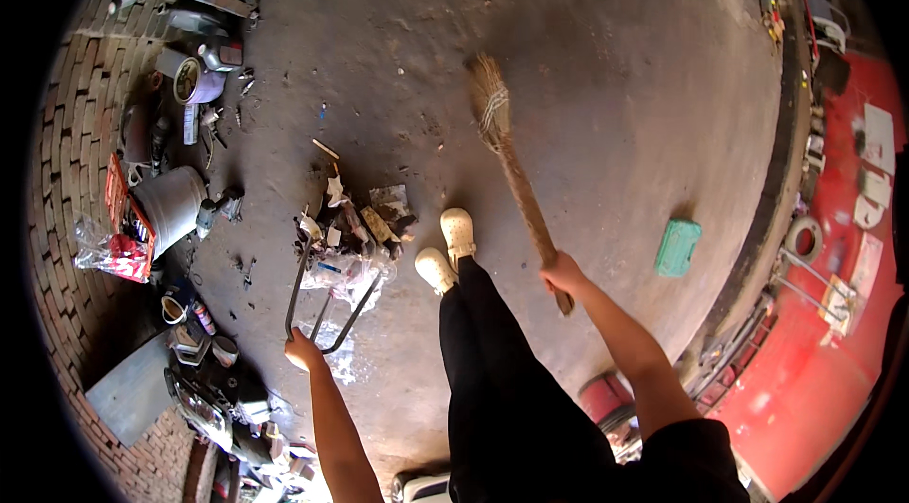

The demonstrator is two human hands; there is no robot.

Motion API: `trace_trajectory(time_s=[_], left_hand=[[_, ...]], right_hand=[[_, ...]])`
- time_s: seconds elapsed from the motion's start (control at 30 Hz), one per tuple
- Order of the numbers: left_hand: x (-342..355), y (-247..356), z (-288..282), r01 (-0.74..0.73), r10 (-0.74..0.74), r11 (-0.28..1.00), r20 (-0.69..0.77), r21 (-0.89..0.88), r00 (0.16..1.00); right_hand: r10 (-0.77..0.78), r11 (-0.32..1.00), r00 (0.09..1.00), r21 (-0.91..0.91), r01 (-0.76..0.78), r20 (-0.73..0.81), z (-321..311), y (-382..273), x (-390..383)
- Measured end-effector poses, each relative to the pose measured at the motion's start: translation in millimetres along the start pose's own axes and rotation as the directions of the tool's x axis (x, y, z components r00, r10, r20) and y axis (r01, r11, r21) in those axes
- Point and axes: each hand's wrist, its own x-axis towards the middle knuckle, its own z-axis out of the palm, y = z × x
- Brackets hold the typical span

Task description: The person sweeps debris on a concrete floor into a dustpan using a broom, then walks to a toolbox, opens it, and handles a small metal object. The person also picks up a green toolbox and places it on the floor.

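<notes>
My left hand is closed round the dark bent metal handle of a dustpan. Rubbish heaps up at the dustpan's far end: scraps of paper, card, crumpled clear plastic and dark debris, hiding most of the pan. In my right hand is a straw broom, gripped near the butt of its brown wooden handle. Its bound bristle head points away from me, over the grey floor, apart from the heap. A thin pale stick lies just beyond the rubbish.
Clutter lines the brick wall at left, including a white bucket and a purple tub. A green plastic case lies on the floor at right. Beyond it, a tyre rests by a red surface. Cream clogs are on my feet.
</notes>
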Motion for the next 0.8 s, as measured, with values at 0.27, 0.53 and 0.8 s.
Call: trace_trajectory(time_s=[0.27, 0.53, 0.8], left_hand=[[-22, 30, -11, 0.011, -0.009, 1.000, -0.046, 0.026, 0.999], [-20, 32, -12, 0.110, -0.108, 0.993, -0.023, 0.053, 0.994], [-35, 57, -22, 0.111, -0.111, 0.994, -0.051, 0.006, 0.993]], right_hand=[[-0.118, 0.985, 0.928, 0.074, 0.153, -0.354, -117, -150, 71], [-0.038, 0.948, 0.943, -0.312, -0.072, -0.331, -43, -225, 174], [-0.302, 0.663, 0.951, -0.730, 0.167, -0.057, 9, -34, -5]])
